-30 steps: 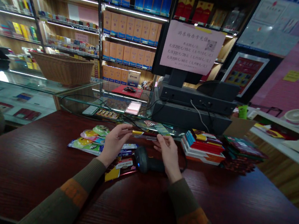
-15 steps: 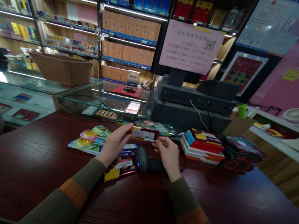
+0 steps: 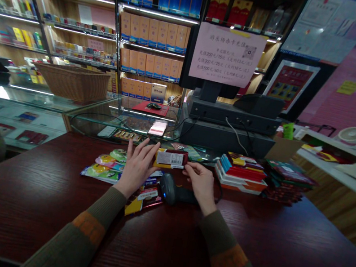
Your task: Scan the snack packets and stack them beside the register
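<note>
A flat yellow and dark-red snack box [image 3: 170, 159] is held up with its white barcode label facing me. My right hand [image 3: 201, 185] pinches the box's right end between thumb and fingertips. At the left end is my left hand [image 3: 138, 165], fingers stretched upward and spread, its thumb side close against the box. Below the box lies a black barcode scanner [image 3: 169, 189] with a small blue light. Just left of the scanner rests a yellow and dark-red packet [image 3: 144, 201]. Colourful snack bags [image 3: 103, 169] are partly covered by my left hand.
Stacked boxes [image 3: 241, 176] and a pile of dark packets [image 3: 287, 184] stand to the right. A till with a monitor [image 3: 232, 115] stands behind the dark wooden counter [image 3: 158, 253]. A lit phone [image 3: 157, 128] and a wicker basket [image 3: 73, 82] are on the glass case.
My left hand's fingers have gone from gripping the box's left end to spread upward. The box has shifted slightly left and its label shows more fully. My right hand keeps its pinch.
</note>
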Available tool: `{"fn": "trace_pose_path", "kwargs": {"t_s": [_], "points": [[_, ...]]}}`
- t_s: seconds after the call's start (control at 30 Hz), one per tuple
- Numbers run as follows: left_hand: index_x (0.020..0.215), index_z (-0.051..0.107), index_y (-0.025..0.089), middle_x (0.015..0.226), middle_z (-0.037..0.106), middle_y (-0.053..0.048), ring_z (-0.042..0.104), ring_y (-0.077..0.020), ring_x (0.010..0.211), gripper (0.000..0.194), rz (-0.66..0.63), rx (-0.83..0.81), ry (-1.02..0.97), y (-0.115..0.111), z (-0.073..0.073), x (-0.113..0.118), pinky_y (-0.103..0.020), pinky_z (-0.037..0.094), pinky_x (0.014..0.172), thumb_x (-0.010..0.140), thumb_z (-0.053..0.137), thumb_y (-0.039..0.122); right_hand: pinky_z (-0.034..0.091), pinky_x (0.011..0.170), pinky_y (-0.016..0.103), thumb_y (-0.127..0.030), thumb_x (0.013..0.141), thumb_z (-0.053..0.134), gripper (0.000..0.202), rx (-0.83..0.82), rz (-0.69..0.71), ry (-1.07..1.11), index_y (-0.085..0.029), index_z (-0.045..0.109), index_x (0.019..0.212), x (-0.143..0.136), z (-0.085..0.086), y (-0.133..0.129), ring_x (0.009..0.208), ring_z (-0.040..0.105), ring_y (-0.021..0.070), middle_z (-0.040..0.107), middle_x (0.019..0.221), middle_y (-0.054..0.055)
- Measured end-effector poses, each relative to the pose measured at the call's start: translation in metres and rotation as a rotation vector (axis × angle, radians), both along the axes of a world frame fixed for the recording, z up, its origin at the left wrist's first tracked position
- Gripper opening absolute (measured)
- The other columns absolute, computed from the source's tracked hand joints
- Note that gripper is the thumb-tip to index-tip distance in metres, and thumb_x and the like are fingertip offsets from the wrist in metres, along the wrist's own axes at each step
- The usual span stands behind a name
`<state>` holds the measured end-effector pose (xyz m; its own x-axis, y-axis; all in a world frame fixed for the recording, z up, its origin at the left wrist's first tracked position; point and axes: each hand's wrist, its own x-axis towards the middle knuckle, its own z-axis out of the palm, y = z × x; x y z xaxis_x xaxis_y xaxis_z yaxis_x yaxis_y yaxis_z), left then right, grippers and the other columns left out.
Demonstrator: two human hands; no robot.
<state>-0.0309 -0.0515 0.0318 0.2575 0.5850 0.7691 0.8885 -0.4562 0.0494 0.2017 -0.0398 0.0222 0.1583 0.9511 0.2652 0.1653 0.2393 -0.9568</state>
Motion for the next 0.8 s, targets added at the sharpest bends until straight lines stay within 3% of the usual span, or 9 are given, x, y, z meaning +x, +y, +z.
{"fn": "trace_pose_path", "kwargs": {"t_s": [0.13,0.27,0.43,0.53,0.63,0.8], "points": [[0.150,0.044,0.025,0.133,0.063,-0.011,0.042,-0.0338,0.142,0.073,0.026,-0.019,0.007,-0.001,0.000,0.000,-0.063,0.003,0.125,0.083,0.072,0.024,0.059,0.078,0.037,-0.042,0.082,0.066,0.027,0.057,0.032,-0.104,-0.023,0.078,0.096,0.003,-0.001,0.000,0.085,0.075,0.0249,0.079,0.091,0.004],[0.148,0.046,0.026,0.133,0.063,-0.011,0.043,-0.0343,0.141,0.072,0.051,-0.021,-0.013,-0.002,0.000,-0.002,-0.064,0.003,0.125,0.081,0.074,0.022,0.052,0.100,0.041,-0.040,0.087,0.062,0.032,0.091,0.102,-0.173,-0.025,0.075,0.112,0.002,0.000,-0.001,0.106,0.071,0.0242,0.077,0.112,0.005],[0.147,0.046,0.026,0.135,0.062,-0.011,0.042,-0.0347,0.142,0.073,0.073,-0.010,-0.027,-0.001,-0.002,-0.008,-0.064,0.003,0.124,0.081,0.074,0.020,0.043,0.110,0.044,-0.037,0.090,0.061,0.055,0.135,0.233,-0.326,-0.024,0.055,0.142,0.009,0.004,-0.011,0.124,0.062,0.0234,0.068,0.133,0.009],[0.146,0.047,0.026,0.134,0.063,-0.011,0.043,-0.0350,0.141,0.072,0.089,-0.014,-0.033,0.000,-0.003,-0.014,-0.065,0.004,0.124,0.081,0.074,0.019,0.038,0.113,0.047,-0.040,0.089,0.065,0.056,0.201,0.352,-0.528,-0.027,0.056,0.142,0.023,0.006,-0.018,0.130,0.057,0.0251,0.065,0.137,0.008],[0.146,0.047,0.026,0.134,0.063,-0.011,0.044,-0.0349,0.140,0.071,0.101,-0.012,-0.029,0.001,-0.005,-0.020,-0.065,0.004,0.124,0.080,0.073,0.019,0.038,0.112,0.048,-0.048,0.082,0.073,0.066,0.142,0.492,-0.713,-0.029,0.055,0.143,0.037,0.006,-0.022,0.131,0.055,0.0285,0.063,0.140,0.009],[0.147,0.046,0.026,0.134,0.063,-0.012,0.045,-0.0344,0.139,0.073,0.116,0.016,-0.036,0.004,-0.007,-0.029,-0.065,0.003,0.124,0.080,0.073,0.018,0.042,0.104,0.046,-0.050,0.071,0.082,0.082,0.057,0.542,-0.896,-0.029,0.052,0.145,0.049,0.005,-0.026,0.121,0.059,0.0307,0.064,0.135,0.010]]}}
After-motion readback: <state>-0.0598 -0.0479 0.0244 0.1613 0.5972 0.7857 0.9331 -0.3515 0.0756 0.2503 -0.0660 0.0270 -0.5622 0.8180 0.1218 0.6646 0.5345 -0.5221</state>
